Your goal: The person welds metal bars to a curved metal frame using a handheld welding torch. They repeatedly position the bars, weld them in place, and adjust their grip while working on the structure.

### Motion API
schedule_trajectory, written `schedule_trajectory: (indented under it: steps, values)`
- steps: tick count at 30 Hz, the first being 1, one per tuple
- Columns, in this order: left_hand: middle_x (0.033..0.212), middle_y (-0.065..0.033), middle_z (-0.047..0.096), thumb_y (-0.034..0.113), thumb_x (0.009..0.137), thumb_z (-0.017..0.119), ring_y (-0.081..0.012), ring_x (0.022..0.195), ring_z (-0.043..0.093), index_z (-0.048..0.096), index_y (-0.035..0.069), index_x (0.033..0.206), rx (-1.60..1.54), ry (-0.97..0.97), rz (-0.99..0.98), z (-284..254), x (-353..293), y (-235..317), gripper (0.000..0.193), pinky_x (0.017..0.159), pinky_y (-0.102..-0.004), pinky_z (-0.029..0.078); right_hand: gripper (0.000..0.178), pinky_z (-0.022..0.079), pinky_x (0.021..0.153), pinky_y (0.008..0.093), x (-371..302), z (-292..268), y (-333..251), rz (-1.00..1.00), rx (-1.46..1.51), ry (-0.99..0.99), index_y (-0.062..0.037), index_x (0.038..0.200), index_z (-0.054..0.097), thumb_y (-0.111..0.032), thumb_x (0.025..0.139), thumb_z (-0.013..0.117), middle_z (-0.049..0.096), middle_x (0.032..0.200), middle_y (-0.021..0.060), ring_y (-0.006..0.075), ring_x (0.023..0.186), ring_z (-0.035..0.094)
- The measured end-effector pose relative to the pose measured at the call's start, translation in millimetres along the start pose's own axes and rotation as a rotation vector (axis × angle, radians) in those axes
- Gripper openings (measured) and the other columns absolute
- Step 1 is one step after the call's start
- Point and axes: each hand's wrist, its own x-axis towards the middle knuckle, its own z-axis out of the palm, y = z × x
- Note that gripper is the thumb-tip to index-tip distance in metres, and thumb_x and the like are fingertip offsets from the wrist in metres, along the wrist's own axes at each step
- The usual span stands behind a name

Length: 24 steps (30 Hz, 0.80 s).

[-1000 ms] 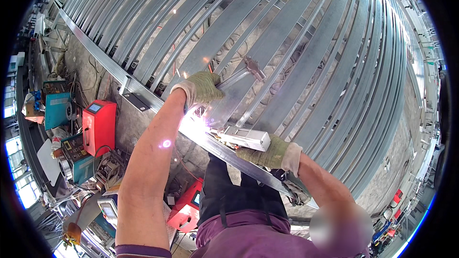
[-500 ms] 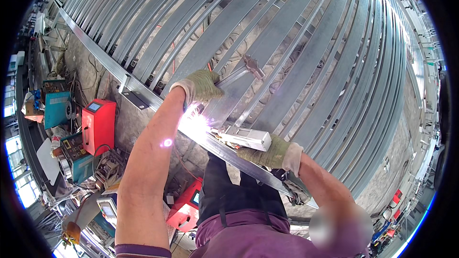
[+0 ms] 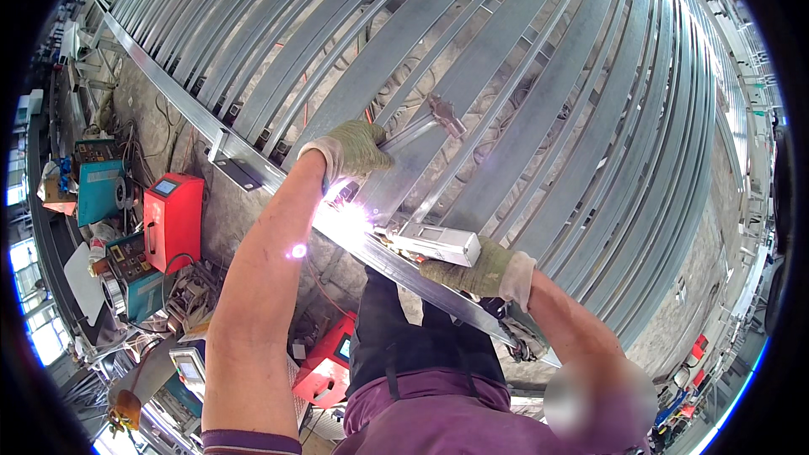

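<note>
My left hand (image 3: 356, 150), in a green and white work glove, is closed around the handle of a hammer (image 3: 445, 115). The hammer's head points away to the right, over the metal bars. In a matching glove, my right hand (image 3: 480, 271) grips a boxy silver-white welding gun (image 3: 442, 243). The gun's nozzle faces left, toward a blinding weld glare (image 3: 347, 223) on the near edge rail (image 3: 413, 274) of the frame. That glare lies just below my left hand and hides the joint itself.
Long grey metal bars (image 3: 497, 59) run away from the rail, with gaps between them and cables on the floor below. Red machines (image 3: 174, 223) (image 3: 327, 366) and teal machines (image 3: 99, 190) stand left and below. A short bracket (image 3: 236, 173) juts from the rail.
The welding gun and my right hand have shifted very slightly right. The glare has changed shape a little, with less spray near my left wrist. My left hand and the hammer stay nearly still.
</note>
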Motion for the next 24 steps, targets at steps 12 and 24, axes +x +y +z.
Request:
schedule_trajectory:
  steps: [12,24]
  values:
    - [0.097,-0.0133,0.08,0.032,0.091,0.092,-0.0231,0.086,0.075,0.081,-0.001,0.121,0.035,0.003,0.023,-0.3,1.4,-0.8,0.046,0.079,-0.0407,0.06,0.059,0.055,0.111,0.032,0.2,2.8,11.4,0.003,0.085,0.017,-0.0155,0.157,0.067,-0.038,0.106,0.083,0.078,0.143,0.0063,0.0146,0.124,0.07]
    - [0.106,-0.0163,0.082,0.034,0.091,0.091,-0.0253,0.095,0.078,0.08,0.0,0.129,0.06,0.005,0.013,-1.0,0.8,-0.2,0.053,0.088,-0.0406,0.062,0.056,0.056,0.107,0.0325,-5.3,1.7,10.5,0.035,0.078,0.019,-0.0141,0.153,0.07,-0.04,0.105,0.084,0.08,0.138,0.0073,0.0146,0.12,0.071]
